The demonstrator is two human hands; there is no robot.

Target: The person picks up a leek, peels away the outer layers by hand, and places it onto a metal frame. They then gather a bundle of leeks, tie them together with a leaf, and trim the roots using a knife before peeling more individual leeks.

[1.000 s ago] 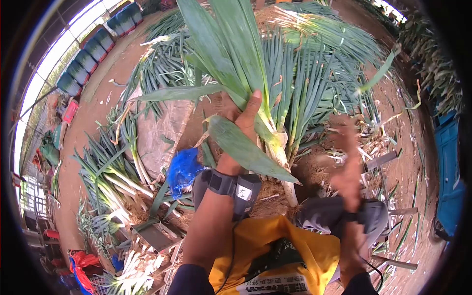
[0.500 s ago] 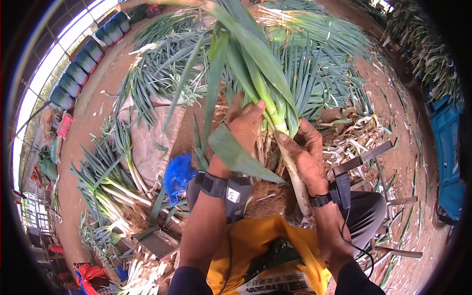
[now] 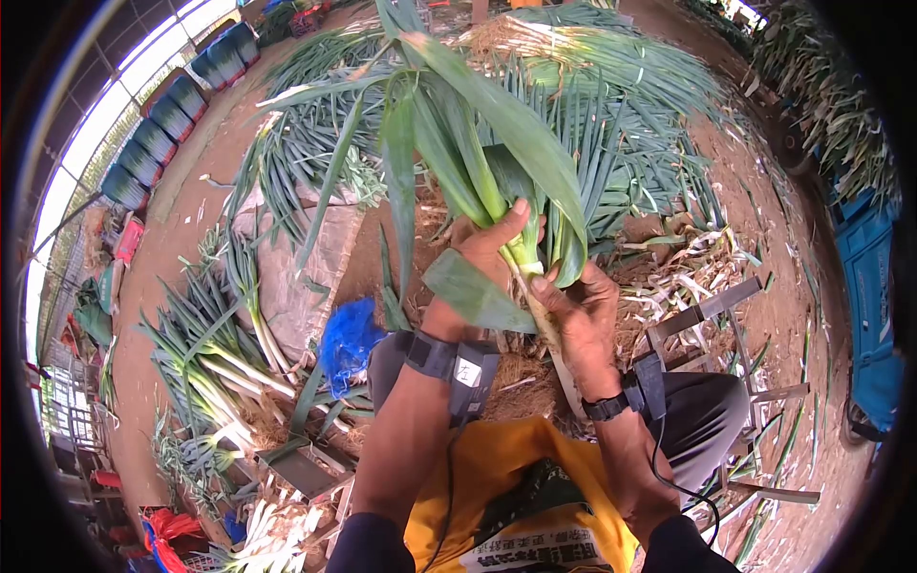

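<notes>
A long green onion [image 3: 466, 158] with broad green leaves and a pale stem is held upright in front of me, its leafy top tilted to the left. My left hand [image 3: 482, 258] is closed around the stalk where green turns to white, thumb lying across it. Just below and to the right, my right hand [image 3: 585, 325] pinches the pale part and an outer leaf that curls away from the stem. One cut-looking leaf flap hangs across my left wrist. The lower stem runs down behind my right hand, toward the yellow apron [image 3: 525, 487].
Heaps of green onions [image 3: 630, 134] lie ahead, and a smaller pile [image 3: 229, 353] sits at the left. Near my knee is a blue plastic bag [image 3: 347, 346]. Peelings [image 3: 688, 277] and a metal frame [image 3: 707, 310] are on the right, beyond them a blue crate [image 3: 869, 296].
The green onion has come down slightly, so more of its leaf top shows. Both hands shift a little, the right one moving down and left along the stem.
</notes>
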